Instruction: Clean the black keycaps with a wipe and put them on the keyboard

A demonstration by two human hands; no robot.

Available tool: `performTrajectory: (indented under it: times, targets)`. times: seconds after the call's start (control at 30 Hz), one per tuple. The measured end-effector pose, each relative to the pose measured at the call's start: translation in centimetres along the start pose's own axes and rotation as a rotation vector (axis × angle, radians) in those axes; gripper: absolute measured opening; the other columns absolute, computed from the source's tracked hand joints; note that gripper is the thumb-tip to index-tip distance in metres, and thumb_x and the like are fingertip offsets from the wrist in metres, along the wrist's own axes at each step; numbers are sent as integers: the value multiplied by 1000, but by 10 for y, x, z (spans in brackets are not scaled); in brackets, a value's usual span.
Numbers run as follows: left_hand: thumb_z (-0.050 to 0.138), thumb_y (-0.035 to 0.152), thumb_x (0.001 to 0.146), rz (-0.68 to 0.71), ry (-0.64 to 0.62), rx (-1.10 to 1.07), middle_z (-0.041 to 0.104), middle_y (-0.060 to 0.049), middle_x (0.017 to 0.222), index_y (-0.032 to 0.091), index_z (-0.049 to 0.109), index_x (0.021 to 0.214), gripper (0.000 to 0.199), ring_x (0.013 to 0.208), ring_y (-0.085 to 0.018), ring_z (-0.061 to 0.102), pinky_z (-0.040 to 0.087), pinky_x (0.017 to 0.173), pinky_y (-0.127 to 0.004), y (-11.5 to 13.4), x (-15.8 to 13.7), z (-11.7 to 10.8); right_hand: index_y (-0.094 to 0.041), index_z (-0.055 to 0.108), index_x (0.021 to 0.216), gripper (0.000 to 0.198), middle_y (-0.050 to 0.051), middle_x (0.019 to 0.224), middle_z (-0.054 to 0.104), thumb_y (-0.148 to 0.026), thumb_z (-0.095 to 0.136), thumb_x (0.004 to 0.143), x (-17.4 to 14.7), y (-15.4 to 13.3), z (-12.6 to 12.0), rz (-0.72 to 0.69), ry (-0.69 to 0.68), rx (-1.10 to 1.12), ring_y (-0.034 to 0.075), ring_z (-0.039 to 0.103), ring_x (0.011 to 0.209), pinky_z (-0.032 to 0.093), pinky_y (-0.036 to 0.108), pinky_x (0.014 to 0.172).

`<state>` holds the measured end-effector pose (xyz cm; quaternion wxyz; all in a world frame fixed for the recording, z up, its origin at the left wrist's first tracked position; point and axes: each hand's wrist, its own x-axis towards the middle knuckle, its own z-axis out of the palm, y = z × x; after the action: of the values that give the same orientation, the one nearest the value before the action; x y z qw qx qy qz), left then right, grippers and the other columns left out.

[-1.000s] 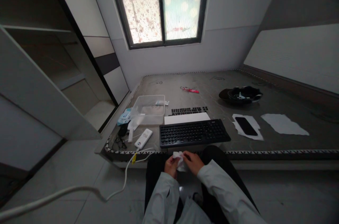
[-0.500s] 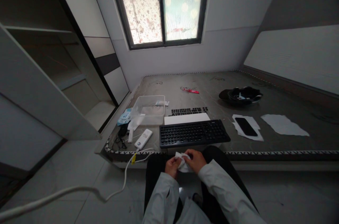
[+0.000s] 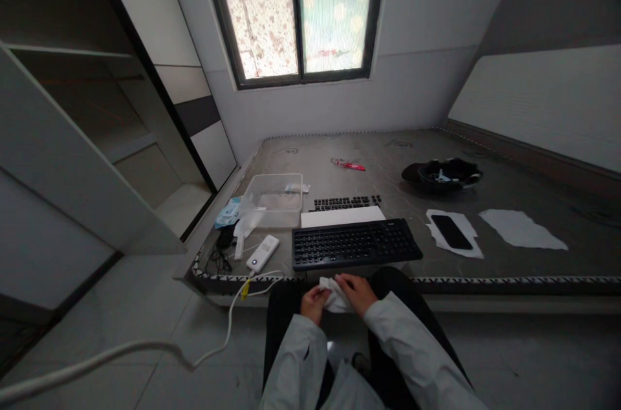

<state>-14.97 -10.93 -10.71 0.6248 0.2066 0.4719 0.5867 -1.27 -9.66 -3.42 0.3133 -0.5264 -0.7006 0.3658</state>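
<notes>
Between my knees, a crumpled white tissue [image 3: 336,300] is held in both hands. My left hand [image 3: 313,304] pinches its left side, and my right hand [image 3: 358,293] has its fingers closed over the right side. Whether something small is inside the tissue is hidden. Just beyond my hands, a black keyboard [image 3: 356,244] lies at the mattress edge. Behind it are a white sheet or board [image 3: 342,216] and rows of loose black keycaps [image 3: 347,203].
A clear plastic bin [image 3: 276,202] stands left of the keycaps, with a white power bank [image 3: 262,254] and cable in front. To the right lie a phone [image 3: 451,232] on paper, another paper sheet [image 3: 524,229] and a black cap [image 3: 441,175]. A red packet [image 3: 352,165] lies farther back.
My right fingers have straightened slightly and shifted over the tissue. The tissue's folds have changed shape between my hands. Things on the mattress stay where they were.
</notes>
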Motion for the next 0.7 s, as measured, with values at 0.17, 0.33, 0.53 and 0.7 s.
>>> performTrajectory:
  times: [0.17,0.33,0.53,0.7]
  targets:
    - [84,31,41,3,-78,-51,71,-11,76,10,71,82,48,70,-23,66,49,68,-32,-6,1,-1,-17,66,74,22,5,76,68,-34,52,76,1,3,1,8,-1,51,19,61,75,44,27,70]
    - [84,30,43,10,-133,-127,71,-11,78,10,71,84,48,73,-21,65,47,71,-30,-12,3,-2,-17,65,76,15,4,73,68,-28,57,70,-1,1,1,41,-24,141,17,62,68,46,25,64]
    - [83,37,43,6,-113,-29,71,-11,78,10,71,85,53,73,-22,65,47,73,-31,-9,1,-1,-18,66,82,21,3,77,69,-16,51,67,-3,0,-1,1,-75,178,17,63,74,47,27,70]
    - [85,40,35,-12,-88,38,71,-10,75,10,71,81,56,70,-21,64,47,71,-31,-5,0,0,-18,65,81,21,2,75,68,-14,49,67,-4,0,0,-40,-32,107,16,62,72,46,26,69]
